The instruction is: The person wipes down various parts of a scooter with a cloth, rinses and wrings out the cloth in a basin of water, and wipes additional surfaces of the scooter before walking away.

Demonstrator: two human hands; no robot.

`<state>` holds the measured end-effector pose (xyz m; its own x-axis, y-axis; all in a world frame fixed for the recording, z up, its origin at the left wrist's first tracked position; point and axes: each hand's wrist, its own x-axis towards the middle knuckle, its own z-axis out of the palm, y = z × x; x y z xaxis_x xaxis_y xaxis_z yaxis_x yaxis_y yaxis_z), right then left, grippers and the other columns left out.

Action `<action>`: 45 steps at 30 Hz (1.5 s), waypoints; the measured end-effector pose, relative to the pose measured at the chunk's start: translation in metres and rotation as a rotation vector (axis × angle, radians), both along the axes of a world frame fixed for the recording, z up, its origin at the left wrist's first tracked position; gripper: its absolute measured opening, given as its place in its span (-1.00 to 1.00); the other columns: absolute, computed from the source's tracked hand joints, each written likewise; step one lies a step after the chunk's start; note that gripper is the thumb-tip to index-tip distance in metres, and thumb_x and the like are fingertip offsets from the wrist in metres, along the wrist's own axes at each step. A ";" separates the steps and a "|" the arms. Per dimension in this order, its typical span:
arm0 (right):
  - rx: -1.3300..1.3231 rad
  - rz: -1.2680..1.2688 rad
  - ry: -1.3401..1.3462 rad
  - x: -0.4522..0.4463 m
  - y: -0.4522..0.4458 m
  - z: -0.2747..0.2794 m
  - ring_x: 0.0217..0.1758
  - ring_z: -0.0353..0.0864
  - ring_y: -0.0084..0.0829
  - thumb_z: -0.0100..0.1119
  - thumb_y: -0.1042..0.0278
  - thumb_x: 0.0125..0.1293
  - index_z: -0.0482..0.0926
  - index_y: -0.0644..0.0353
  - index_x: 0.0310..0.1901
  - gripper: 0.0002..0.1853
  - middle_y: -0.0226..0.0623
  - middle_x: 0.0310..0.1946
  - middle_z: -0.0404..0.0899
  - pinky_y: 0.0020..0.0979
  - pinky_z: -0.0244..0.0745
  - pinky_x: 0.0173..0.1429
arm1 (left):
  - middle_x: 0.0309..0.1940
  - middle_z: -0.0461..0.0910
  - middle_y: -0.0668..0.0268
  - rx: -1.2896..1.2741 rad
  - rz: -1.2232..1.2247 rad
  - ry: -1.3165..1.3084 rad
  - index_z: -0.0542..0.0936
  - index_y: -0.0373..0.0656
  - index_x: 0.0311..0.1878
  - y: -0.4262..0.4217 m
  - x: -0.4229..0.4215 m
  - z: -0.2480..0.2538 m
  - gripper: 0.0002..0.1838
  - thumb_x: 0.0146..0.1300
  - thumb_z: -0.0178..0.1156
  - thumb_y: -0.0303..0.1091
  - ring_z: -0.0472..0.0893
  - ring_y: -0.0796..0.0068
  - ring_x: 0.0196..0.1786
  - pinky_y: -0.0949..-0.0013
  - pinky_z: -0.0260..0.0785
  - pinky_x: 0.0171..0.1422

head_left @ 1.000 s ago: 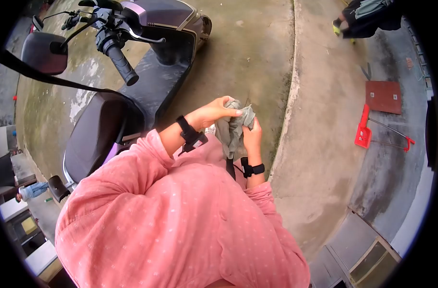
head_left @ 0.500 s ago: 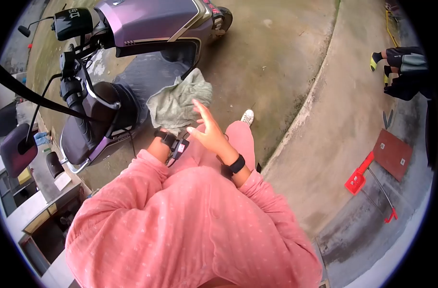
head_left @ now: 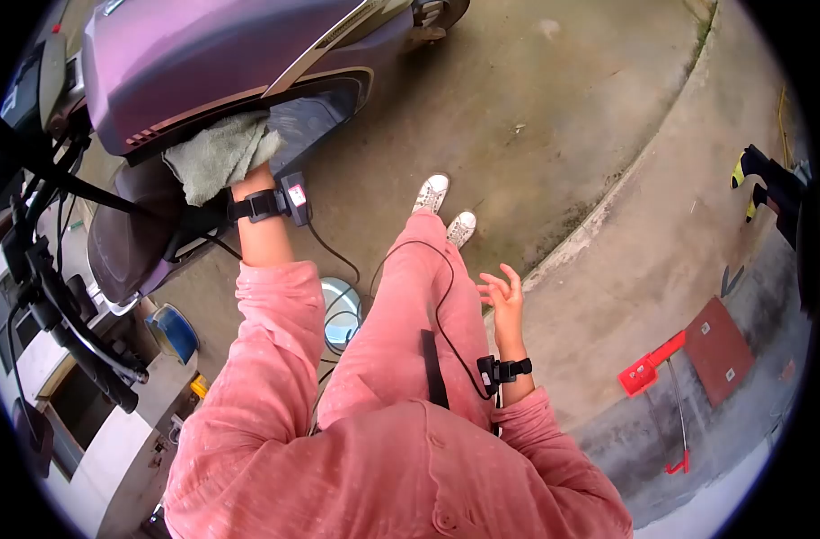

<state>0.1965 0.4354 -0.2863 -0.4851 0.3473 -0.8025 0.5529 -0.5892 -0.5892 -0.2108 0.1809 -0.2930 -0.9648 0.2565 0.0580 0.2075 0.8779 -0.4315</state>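
Note:
A grey-green cloth (head_left: 214, 154) lies bunched against the purple scooter (head_left: 221, 58), just under its large body panel above the footboard. My left hand (head_left: 256, 180) is on the cloth; its fingers are mostly hidden by the folds. A black wristband with a small box and a cable circles that wrist. Away to the right, my right hand (head_left: 505, 298) hangs beside my thigh with its fingers apart and nothing in it. It also wears a wristband with a cable.
A light-blue bucket (head_left: 339, 314) stands on the concrete left of my legs. Handlebars (head_left: 55, 310) reach in from the left. At right are a red dustpan (head_left: 639, 375), a reddish-brown board (head_left: 718, 350) and another person's legs (head_left: 774, 184). A blue container (head_left: 174, 332) sits at left.
The cloth and my left hand have moved up-left onto the scooter. My right hand has drawn away from the cloth to my right side. The view has shifted, showing the bucket.

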 end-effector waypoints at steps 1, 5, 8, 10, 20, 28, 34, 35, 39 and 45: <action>-0.005 0.013 -0.015 0.001 0.001 -0.006 -0.16 0.53 -0.47 -0.08 0.50 0.27 0.13 0.19 0.22 -0.53 -0.13 -0.06 0.51 -0.50 0.41 -0.12 | -0.01 0.49 0.25 0.020 0.007 0.004 0.47 0.05 0.04 -0.002 -0.002 -0.008 -0.52 0.07 0.07 0.05 0.41 0.17 0.08 0.15 0.18 0.19; -0.092 0.045 -0.048 -0.004 -0.004 -0.019 -0.17 0.53 -0.46 -0.05 0.47 0.28 0.12 0.21 0.23 -0.51 -0.11 -0.06 0.50 -0.50 0.40 -0.12 | 0.00 0.48 0.25 0.116 -0.041 -0.039 0.46 0.05 0.06 0.015 -0.009 -0.057 -0.51 0.08 0.07 0.05 0.41 0.18 0.09 0.16 0.19 0.19; -0.111 0.094 -0.052 -0.018 -0.010 -0.022 -0.17 0.54 -0.45 -0.03 0.46 0.27 0.12 0.21 0.23 -0.50 -0.11 -0.06 0.50 -0.50 0.40 -0.12 | 0.02 0.48 0.25 0.232 -0.118 -0.107 0.45 0.05 0.07 0.044 -0.006 -0.103 -0.50 0.08 0.07 0.04 0.41 0.19 0.09 0.16 0.20 0.19; -0.167 0.003 -0.047 -0.026 -0.015 -0.023 -0.17 0.54 -0.44 0.00 0.45 0.27 0.12 0.22 0.23 -0.49 -0.09 -0.07 0.51 -0.49 0.41 -0.11 | 0.02 0.48 0.26 0.286 -0.166 -0.159 0.44 0.05 0.08 0.068 -0.003 -0.133 -0.49 0.08 0.07 0.04 0.41 0.19 0.10 0.16 0.21 0.19; -0.227 -0.017 0.000 -0.060 -0.037 0.000 -0.18 0.56 -0.42 -0.04 0.49 0.26 0.18 0.28 0.17 -0.56 -0.07 -0.07 0.50 -0.50 0.44 -0.13 | 0.06 0.46 0.26 0.373 -0.214 -0.307 0.41 0.05 0.13 0.079 -0.016 -0.141 -0.47 0.09 0.06 0.03 0.40 0.21 0.13 0.17 0.23 0.18; 0.027 0.056 0.240 -0.119 -0.020 0.042 0.03 0.43 -0.38 -0.12 0.38 0.33 0.16 0.27 0.23 -0.55 -0.12 0.08 0.37 -0.42 0.37 0.04 | 0.23 0.28 0.23 1.099 0.334 -0.866 0.19 -0.13 0.30 0.113 0.099 0.017 -0.37 0.21 0.00 -0.04 0.24 0.36 0.28 0.34 0.06 0.34; -0.302 -0.241 0.592 -0.166 -0.011 0.045 0.29 0.20 -0.33 -0.30 0.05 0.40 0.05 0.21 0.32 -0.43 -0.20 0.26 0.18 -0.31 0.06 0.35 | 0.19 0.28 0.02 1.050 -0.525 -0.714 0.27 -0.33 0.20 0.180 0.152 0.115 -0.48 0.16 0.04 -0.37 0.23 0.05 0.25 0.22 -0.04 0.37; -0.498 -0.252 0.638 -0.161 -0.011 0.038 0.29 0.20 -0.34 -0.35 -0.01 0.40 0.04 0.20 0.33 -0.41 -0.20 0.26 0.19 -0.32 0.00 0.39 | 0.08 0.39 0.01 1.138 -0.476 -0.876 0.43 -0.27 0.07 0.170 0.152 0.111 -0.59 0.12 0.06 -0.41 0.29 -0.02 0.18 0.15 0.03 0.32; -0.505 -0.127 0.704 -0.185 -0.013 0.068 0.22 0.29 -0.37 -0.19 0.21 0.37 0.21 0.21 0.22 -0.55 -0.24 0.15 0.33 -0.40 0.12 0.32 | -0.11 0.55 0.12 1.077 -0.260 -0.966 0.55 -0.23 -0.08 0.129 0.141 0.166 -0.74 0.14 0.06 -0.49 0.48 0.16 0.01 0.25 0.25 0.15; -0.448 -0.112 0.844 -0.273 -0.042 0.113 0.16 0.33 -0.38 -0.12 0.37 0.28 0.16 0.32 0.25 -0.50 -0.19 0.12 0.33 -0.44 0.20 0.25 | 0.11 0.40 0.25 1.558 0.109 -0.240 0.35 -0.25 0.13 0.053 0.119 0.207 -0.64 0.24 -0.02 -0.55 0.37 0.45 0.17 0.39 0.14 0.28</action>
<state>-0.0767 0.3935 -0.1729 -0.9462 0.1727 -0.2738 -0.0233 -0.8799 -0.4746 -0.0913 0.2340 -0.0863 -0.9990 0.0250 0.0369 0.0440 0.4249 0.9042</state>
